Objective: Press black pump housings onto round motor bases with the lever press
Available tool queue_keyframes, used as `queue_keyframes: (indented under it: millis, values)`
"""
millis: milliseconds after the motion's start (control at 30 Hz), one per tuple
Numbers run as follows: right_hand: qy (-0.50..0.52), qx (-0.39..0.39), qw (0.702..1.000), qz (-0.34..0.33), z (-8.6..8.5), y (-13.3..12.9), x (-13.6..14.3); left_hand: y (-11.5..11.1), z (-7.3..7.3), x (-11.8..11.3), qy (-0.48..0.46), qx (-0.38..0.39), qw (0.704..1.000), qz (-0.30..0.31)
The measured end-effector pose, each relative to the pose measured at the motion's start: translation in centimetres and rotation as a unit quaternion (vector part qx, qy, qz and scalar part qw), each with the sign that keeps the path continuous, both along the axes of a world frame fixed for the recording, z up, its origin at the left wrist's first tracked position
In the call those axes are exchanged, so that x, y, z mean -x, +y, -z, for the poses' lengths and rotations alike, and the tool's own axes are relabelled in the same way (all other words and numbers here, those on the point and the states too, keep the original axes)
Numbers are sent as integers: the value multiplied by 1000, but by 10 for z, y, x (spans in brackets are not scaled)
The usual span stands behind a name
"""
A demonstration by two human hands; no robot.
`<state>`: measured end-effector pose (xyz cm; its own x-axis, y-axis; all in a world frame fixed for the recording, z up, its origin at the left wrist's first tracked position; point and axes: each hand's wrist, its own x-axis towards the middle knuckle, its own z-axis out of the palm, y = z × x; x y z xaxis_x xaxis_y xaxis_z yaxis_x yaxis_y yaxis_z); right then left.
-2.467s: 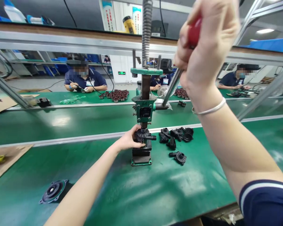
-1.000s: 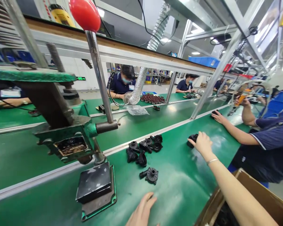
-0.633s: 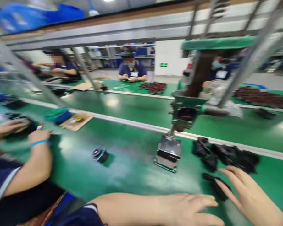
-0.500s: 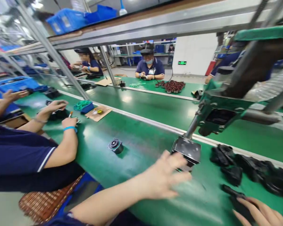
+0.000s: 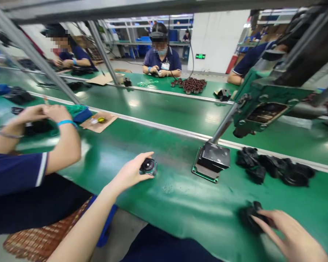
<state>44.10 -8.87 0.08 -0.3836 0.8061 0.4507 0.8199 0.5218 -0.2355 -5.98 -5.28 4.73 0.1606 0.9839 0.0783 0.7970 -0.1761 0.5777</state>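
My left hand has its thumb and fingers closed around a round black part with a stepped hub and a small bright centre. It looks like a small motor or pump housing and sits on the green bench. At the lower right, my right hand pinches a black moulded plastic part, slightly blurred, close to the bench top. Between my hands stands a small press: a dark metal block on a base plate, with a green head on a slanted post above it.
Several black moulded parts lie right of the press. A co-worker's hands work at the left, near a blue tray and cardboard. Across the bench, another person sits by a heap of dark red parts.
My left hand has gone left from the press block to the round black part and taken hold of it. My right hand still grips its black plastic part. The view has shifted.
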Motion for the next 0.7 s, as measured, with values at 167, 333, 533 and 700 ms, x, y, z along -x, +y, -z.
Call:
queue_keyframes:
  millis: [167,333,533,700]
  values:
    - [-28,18,997,75,2,-3,60,12,24,-101,-88,-23,985,148]
    - [-12,122,989,85,5,-10,65,14,45,-170,-154,-16,966,205]
    - [58,177,979,82,1,-9,44,10,64,-186,-214,-8,958,188]
    - [64,214,972,79,-3,4,54,11,65,-186,-259,50,950,167]
